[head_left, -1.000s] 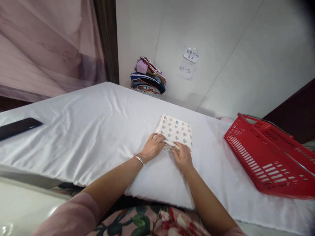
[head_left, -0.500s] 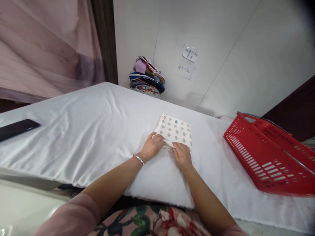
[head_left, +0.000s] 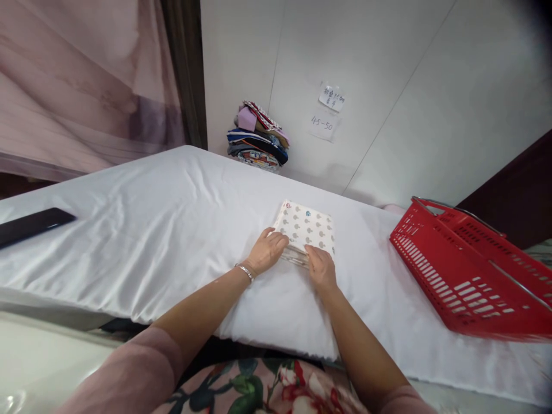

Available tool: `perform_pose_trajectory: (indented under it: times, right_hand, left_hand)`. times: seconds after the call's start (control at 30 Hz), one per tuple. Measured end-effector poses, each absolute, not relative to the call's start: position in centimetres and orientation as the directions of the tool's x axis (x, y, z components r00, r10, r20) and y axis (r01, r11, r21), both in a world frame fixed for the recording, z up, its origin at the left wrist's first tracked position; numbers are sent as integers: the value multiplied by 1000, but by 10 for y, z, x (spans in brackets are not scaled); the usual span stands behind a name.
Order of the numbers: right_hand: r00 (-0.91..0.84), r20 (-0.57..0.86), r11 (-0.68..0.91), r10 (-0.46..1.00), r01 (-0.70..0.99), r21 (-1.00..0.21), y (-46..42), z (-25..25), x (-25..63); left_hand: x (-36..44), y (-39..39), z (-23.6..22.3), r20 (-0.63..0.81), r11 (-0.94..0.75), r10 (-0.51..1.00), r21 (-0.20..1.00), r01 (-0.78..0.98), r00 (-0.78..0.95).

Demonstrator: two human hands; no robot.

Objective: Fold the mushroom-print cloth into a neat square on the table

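A folded white cloth with small grey prints (head_left: 308, 227) lies flat on the white sheet (head_left: 172, 224) of the table. My left hand (head_left: 266, 253), a silver bracelet on its wrist, rests on the cloth's near left corner with its fingers curled over the edge. Beside it, my right hand (head_left: 321, 269) presses on the near edge, fingers together and gripping the folded layers. Both hands touch the cloth.
A red plastic basket (head_left: 466, 270) stands tilted at the right. A stack of folded colourful clothes (head_left: 259, 137) sits against the far wall under two paper notes (head_left: 328, 112). A black flat object (head_left: 32, 224) lies at the left edge. A pink curtain hangs at the left.
Both hands stay on the cloth's near edge and have shifted only slightly; the cloth has not moved.
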State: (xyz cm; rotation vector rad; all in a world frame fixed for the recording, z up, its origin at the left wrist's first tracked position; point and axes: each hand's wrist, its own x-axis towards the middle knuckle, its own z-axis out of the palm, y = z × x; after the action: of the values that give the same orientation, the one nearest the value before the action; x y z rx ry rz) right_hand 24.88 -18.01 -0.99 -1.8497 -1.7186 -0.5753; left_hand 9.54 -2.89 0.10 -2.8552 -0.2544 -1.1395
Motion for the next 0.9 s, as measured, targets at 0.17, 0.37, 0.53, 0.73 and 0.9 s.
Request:
perform_pose_trajectory:
  times: [0.17,0.37,0.53,0.73,0.9]
  right_hand:
    - [55,579,-22,813,998,-64,-183,-14,247]
    - [51,565,-19,823,998,-63,-183,-13,247]
    - [61,515,-28,855,997,-71,-184,-10,247]
    - [39,438,-9,898,997,-71,-185,-6,253]
    - [50,332,-16,942,994,-106,-183,1,260]
  left_hand:
    - [86,-34,-1,619,-985,118,-23,168,777]
    - [82,-37,-2,609,-984,134,-9,176,782]
    - [78,-37,-2,590,-987,130,0,161,797]
    - [79,-30,-5,592,-986,120,-23,166,797]
    - [80,-24,-9,592,-989,102,-29,147,800]
